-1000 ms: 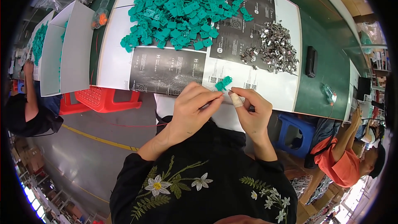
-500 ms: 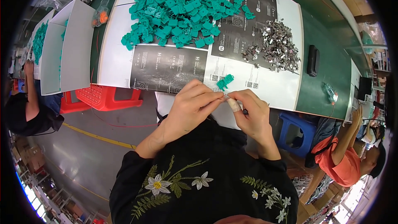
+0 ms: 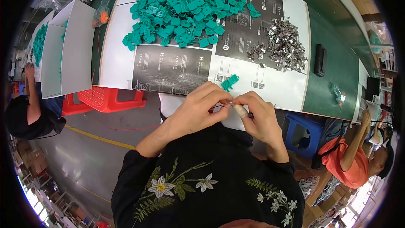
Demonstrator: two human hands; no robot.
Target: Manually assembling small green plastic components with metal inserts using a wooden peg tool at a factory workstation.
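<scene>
Bright, fairly even light; pale glare on the black printed sheet (image 3: 168, 69); blown-out panes (image 3: 33, 198) lower left; counter (image 3: 327, 97) edges bend, corners black.

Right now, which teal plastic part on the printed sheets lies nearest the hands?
The detached teal part on the white sheet, beyond the left hand and right hand; the others lie in or against the teal heap farther back.
</scene>
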